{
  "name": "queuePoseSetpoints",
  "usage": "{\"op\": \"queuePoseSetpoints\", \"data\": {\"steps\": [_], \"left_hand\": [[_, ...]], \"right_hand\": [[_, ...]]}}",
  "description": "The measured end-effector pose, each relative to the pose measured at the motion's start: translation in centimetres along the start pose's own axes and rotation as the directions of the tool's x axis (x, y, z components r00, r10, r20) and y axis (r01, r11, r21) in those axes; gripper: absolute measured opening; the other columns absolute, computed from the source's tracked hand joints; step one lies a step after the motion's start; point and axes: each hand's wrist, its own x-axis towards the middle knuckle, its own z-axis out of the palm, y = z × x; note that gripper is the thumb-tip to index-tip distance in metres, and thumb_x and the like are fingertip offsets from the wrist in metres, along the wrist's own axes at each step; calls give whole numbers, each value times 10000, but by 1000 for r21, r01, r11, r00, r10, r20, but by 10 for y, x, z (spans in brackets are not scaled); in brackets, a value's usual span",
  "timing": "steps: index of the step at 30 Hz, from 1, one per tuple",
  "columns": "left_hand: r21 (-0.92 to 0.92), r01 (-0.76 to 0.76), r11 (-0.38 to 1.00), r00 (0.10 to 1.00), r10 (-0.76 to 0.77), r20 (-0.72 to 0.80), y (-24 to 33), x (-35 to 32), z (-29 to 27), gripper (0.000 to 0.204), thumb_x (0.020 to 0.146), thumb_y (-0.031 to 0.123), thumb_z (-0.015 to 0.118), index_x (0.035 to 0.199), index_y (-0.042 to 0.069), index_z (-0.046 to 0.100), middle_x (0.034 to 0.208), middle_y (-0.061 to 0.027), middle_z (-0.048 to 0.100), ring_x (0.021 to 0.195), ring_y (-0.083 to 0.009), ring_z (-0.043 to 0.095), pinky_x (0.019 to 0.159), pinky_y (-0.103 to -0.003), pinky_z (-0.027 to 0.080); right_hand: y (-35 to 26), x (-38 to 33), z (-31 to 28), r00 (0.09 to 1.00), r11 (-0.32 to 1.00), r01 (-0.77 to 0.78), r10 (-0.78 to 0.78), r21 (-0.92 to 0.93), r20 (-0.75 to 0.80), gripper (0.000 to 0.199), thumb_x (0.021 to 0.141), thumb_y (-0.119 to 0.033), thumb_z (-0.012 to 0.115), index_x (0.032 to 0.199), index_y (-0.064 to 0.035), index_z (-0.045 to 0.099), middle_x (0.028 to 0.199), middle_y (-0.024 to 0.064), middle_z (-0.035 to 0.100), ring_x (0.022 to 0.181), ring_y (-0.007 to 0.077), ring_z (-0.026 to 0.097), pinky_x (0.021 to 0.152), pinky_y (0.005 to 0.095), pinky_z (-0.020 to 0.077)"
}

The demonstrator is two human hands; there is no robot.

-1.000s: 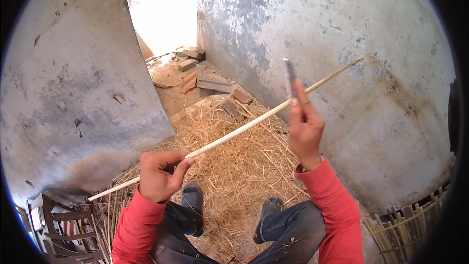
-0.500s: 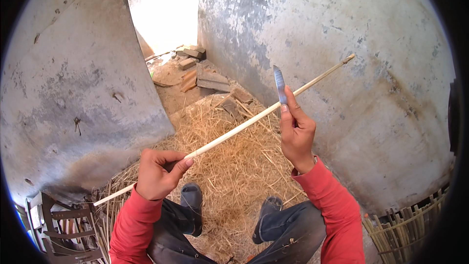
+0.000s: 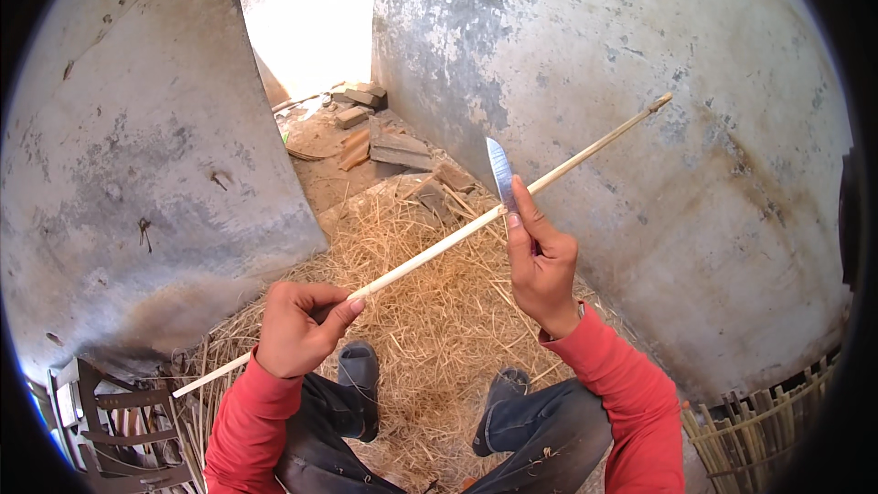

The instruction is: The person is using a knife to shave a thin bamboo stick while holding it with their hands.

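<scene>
Pale slender stick [image 3: 434, 251] clasped in left hand [image 3: 300, 327], shiny tapered knife [image 3: 500, 170] in right hand [image 3: 546, 279], matted straw [image 3: 430, 338] below

The left grip [image 3: 297, 329] is pinching near left; farther right, the right grip [image 3: 544, 276] is pointing its index finger [image 3: 533, 206] far.

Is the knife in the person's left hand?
No, the right hand holds the knife, while the left hand grips the long pale stick.
</scene>
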Motion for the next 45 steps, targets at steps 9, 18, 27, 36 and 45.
{"op": "queuePoseSetpoints", "data": {"steps": [9, 18, 27, 36, 45], "left_hand": [[-43, 27, 999, 997, -23, 74, 9, 4, 20, 175, 966, 128, 788, 958, -45, 806, 598, 18, 609, 562, -29, 481, 495, -267, 380], [-185, 82, 979, 991, -60, 120, 3, 8, 11, 201, 987, 161, 783, 961, -37, 805, 630, -2, 640, 573, -46, 549, 518, -262, 420], [-225, 264, 938, 925, -180, 335, 1, 5, -6, 256, 1012, 203, 765, 980, -48, 802, 640, 20, 616, 584, -43, 498, 527, -258, 379], [-228, 340, 913, 894, -238, 379, 14, 13, 14, 270, 1045, 233, 724, 1063, -23, 807, 710, 29, 629, 625, -37, 500, 541, -239, 379], [-325, 291, 900, 900, -143, 412, 16, 13, 13, 263, 1073, 208, 681, 1107, -34, 777, 758, 30, 658, 681, -29, 534, 594, -223, 408]], "right_hand": [[-39, -26, 38, 903, 967, 249, -253, 56, 346, 541, 975, 23, 650, 1508, -57, 603, 699, 138, 654, 586, 123, 616, 566, 303, 504], [-26, 2, 22, 981, 991, 127, -120, -34, 152, 522, 1026, -17, 603, 1544, -57, 560, 765, 0, 647, 601, 39, 487, 532, 246, 400], [35, 28, -40, 971, 998, -56, 46, -36, -235, 465, 1068, -75, 573, 1533, -91, 585, 791, -101, 572, 601, 14, 380, 513, 244, 323], [-31, -17, 35, 975, 995, 93, -97, 28, 199, 481, 1028, -24, 628, 1507, -63, 606, 709, 6, 623, 577, 37, 449, 511, 256, 374], [-45, -20, 35, 947, 993, 2, -40, 118, 320, 542, 961, -21, 667, 1499, -61, 616, 722, 122, 671, 559, 85, 569, 546, 301, 476]]}}
